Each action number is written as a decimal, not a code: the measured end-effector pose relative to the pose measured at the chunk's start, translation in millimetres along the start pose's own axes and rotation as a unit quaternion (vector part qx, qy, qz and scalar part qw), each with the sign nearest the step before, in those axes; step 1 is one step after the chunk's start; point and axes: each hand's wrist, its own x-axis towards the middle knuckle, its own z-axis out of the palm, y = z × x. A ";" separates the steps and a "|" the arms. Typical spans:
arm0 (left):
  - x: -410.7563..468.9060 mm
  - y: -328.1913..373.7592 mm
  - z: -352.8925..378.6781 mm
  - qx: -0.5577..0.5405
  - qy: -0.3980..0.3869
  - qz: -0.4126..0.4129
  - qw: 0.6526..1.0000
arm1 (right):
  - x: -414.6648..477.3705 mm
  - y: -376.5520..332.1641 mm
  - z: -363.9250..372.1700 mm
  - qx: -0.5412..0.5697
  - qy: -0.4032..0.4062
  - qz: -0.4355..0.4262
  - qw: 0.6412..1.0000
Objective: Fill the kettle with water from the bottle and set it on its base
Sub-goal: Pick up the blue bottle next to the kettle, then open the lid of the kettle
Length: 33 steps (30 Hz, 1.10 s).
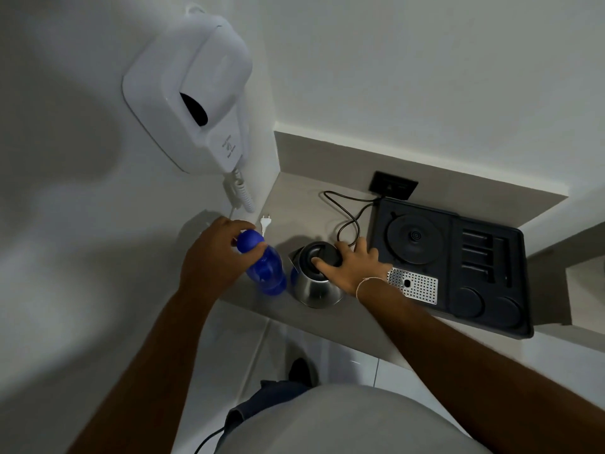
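A steel kettle [312, 288] with a black lid stands on the grey counter [294, 208], off its round base [415, 239], which sits in the black tray [491, 290] to the right. My right hand [352, 265] rests on the kettle's top from the right, thumb on the lid, fingers around the handle side. A blue water bottle [266, 268] with a blue cap stands just left of the kettle. My left hand [214, 253] grips the bottle at the cap and neck.
A white wall-mounted hair dryer [193, 96] hangs above left, its coiled cord and white plug [265, 224] behind the bottle. The base's black cable [348, 208] runs to a wall socket [393, 185]. A perforated metal drip plate [414, 285] lies in the tray.
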 end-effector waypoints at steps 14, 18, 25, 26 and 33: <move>-63.4 -115.0 95.1 -0.196 -0.032 -0.288 0.937 | 3.1 -0.6 12.6 0.127 0.054 -0.004 0.990; -41.0 -114.3 112.6 -0.136 -0.056 -0.190 0.971 | 2.1 0.1 14.5 0.134 0.069 -0.007 0.989; -35.9 -118.0 132.2 -0.067 -0.035 -0.093 0.993 | 0.2 6.9 12.7 0.212 0.072 -0.044 0.974; -38.1 -119.0 135.6 -0.060 -0.032 -0.096 0.993 | -0.3 9.0 12.1 0.234 0.074 -0.048 0.968; -36.5 -103.4 132.2 -0.155 0.021 -0.022 0.987 | -2.6 22.8 11.9 0.356 0.089 -0.089 0.926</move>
